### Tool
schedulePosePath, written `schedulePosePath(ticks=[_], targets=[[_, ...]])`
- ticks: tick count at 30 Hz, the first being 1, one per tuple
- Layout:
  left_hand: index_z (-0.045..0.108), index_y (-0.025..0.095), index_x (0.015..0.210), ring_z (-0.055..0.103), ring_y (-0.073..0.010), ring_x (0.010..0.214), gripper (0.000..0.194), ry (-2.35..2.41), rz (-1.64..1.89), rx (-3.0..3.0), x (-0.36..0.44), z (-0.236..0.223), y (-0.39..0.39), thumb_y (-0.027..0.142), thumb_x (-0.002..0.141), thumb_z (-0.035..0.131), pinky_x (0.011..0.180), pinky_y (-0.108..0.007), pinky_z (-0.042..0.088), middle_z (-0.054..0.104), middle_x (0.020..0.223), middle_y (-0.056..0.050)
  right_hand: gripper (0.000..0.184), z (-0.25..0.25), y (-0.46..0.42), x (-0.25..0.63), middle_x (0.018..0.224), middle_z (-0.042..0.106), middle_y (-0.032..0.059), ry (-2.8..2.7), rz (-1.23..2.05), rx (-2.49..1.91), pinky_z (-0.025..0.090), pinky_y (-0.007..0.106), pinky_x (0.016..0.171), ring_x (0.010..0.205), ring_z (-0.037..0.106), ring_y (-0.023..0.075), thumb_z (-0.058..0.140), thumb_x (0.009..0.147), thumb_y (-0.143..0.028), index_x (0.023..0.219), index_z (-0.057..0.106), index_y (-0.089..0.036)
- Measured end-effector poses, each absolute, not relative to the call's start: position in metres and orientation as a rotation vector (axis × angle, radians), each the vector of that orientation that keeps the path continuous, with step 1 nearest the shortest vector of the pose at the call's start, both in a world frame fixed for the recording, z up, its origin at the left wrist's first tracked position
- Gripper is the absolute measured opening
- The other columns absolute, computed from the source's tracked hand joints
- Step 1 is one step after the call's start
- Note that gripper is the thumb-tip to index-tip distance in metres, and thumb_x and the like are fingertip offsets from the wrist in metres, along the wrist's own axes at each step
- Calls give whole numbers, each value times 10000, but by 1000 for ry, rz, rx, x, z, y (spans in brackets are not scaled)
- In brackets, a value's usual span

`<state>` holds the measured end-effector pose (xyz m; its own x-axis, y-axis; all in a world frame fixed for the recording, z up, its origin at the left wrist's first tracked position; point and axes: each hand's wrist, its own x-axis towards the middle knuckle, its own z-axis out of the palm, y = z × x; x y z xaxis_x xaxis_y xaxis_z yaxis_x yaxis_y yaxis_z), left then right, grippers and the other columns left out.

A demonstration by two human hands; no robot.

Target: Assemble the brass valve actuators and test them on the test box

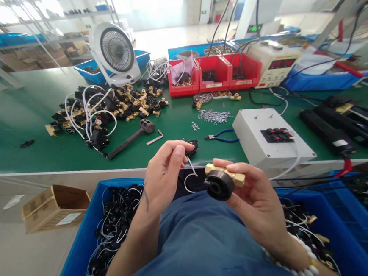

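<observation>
Your left hand (pixel 163 178) is closed in a narrow pinch at the bench edge, holding a small black part (pixel 193 148) at the fingertips, with its white cable (pixel 189 178) dangling below. Your right hand (pixel 255 196) grips a brass valve fitting (pixel 239 179) by its body, fingers partly spread around it, the black round housing (pixel 219 185) turned up toward you. The fitting is in front of the bench edge, over your lap, apart from the black part.

Around you, left to right: a blue crate (pixel 79 248) of cabled parts, a heap of brass fittings (pixel 139 101), a grey mallet (pixel 134 136), a white fan (pixel 115 54), 3 red bins (pixel 215 88), a pile of wire clips (pixel 214 116), blue-handled cutters (pixel 225 137) and a grey terminal box (pixel 271 133).

Your left fingers cover much of the black part; your right palm hides the fitting's far end. The power supply's (pixel 275 67) digits are too blurred to read, and your right forearm blocks some of the right-hand crate (pixel 338 232).
</observation>
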<state>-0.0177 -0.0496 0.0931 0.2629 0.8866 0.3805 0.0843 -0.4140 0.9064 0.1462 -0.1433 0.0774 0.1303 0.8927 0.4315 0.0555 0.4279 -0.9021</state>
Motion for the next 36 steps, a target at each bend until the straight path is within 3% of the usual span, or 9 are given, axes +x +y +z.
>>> schedulePosePath(ticks=[5,8,12,16,20,24,28,33,36], targets=[[673,279,1275,596,-247,1264,527,455,1064,1612,-15,92,-80,574,844,741,1035,-332,529,625,1353,-66,369,72,-147,139,1312,672,31,-1274,653,-971,633,383,941,1202,670,215,732,932,-238,1254,602,-361],[670,288,1266,670,-212,1176,423,504,1059,1324,-4,81,-88,412,876,777,993,-311,560,689,1281,-48,352,67,-140,139,1284,652,47,-1354,617,-962,628,337,898,1169,670,208,732,934,-280,1255,599,-333],[674,272,1220,742,-211,1066,398,448,992,958,-2,72,-82,534,921,683,965,-347,600,739,1252,-58,331,56,-101,168,1126,678,48,-1438,357,-1113,608,341,799,875,684,176,651,973,-420,1264,566,-288],[670,344,1221,780,-139,922,322,236,833,779,-11,80,-78,526,959,631,845,-236,642,756,1244,3,341,33,-40,217,1261,651,172,-1548,-51,-1757,470,518,1061,1188,598,319,573,954,-280,1268,598,-152],[672,350,1227,766,-117,1026,276,90,771,690,-13,88,-83,406,957,684,907,-165,604,753,1261,18,305,15,-3,240,1254,621,297,-1635,83,-2106,394,561,1089,1240,534,407,537,908,-172,1138,661,-13],[691,319,1222,761,-122,1043,298,122,816,657,-12,90,-88,346,928,737,946,-180,588,764,1223,3,130,13,-3,234,1008,661,228,-1596,177,-2065,431,514,984,1080,572,372,529,883,-150,867,654,-118],[714,278,1204,756,-92,906,351,251,960,740,-12,86,-88,303,868,811,880,-169,597,770,1174,-16,97,25,-18,227,773,597,100,-1422,318,-1990,464,392,767,781,561,257,509,918,-232,847,557,-186],[717,319,1190,749,-86,856,359,359,1111,834,-11,82,-86,317,848,827,851,-182,606,783,1085,8,319,75,-57,214,640,325,-50,-1189,770,-1607,383,265,517,502,291,120,435,985,-500,834,515,-231],[709,349,1177,752,-87,872,358,432,1192,935,-9,84,-90,308,842,831,868,-181,593,771,1000,47,299,111,-94,195,644,190,-70,-906,1149,-1165,269,227,419,501,79,104,601,954,-478,782,562,-236]])
